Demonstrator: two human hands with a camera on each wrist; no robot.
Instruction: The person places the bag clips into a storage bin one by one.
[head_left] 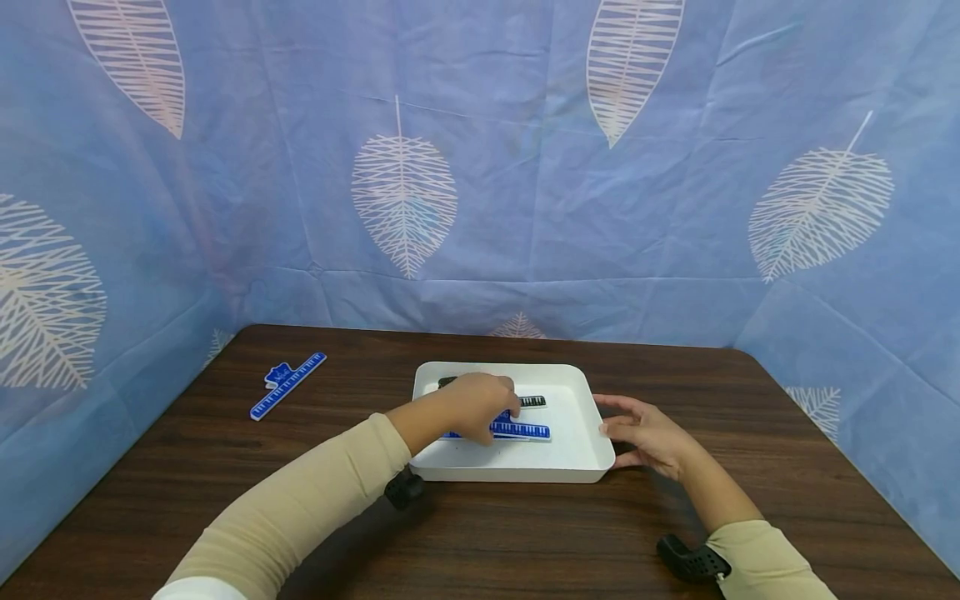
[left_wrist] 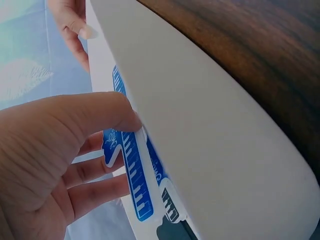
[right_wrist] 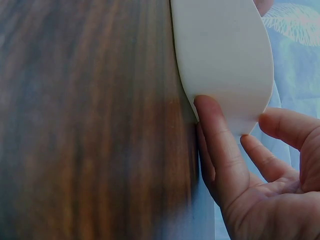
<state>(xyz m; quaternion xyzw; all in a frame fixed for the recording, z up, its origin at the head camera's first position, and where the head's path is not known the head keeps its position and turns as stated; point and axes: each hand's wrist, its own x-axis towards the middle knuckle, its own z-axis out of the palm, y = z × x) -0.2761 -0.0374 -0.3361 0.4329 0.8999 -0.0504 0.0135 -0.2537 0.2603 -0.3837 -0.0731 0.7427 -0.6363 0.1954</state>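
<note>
In the head view a shallow white tray [head_left: 576,400] sits on the table. My left hand [head_left: 468,406] reaches over its left part and pinches a blue clip [head_left: 525,431] with a piano-key strip. In the left wrist view, the thumb of the left hand [left_wrist: 65,155] lies at the edge of the blue clip [left_wrist: 134,170] and its fingers are behind it. A black clip [head_left: 533,402] with piano keys lies in the tray, partly hidden by that hand. At the tray's right end, my right hand [head_left: 651,437] touches the rim and outer wall with extended fingertips.
Another blue clip [head_left: 287,386] with a piano-key strip lies at the left of the dark wooden table [head_left: 525,533]. Blue cloth [head_left: 495,208] with white leaf prints hangs behind the table and along both sides.
</note>
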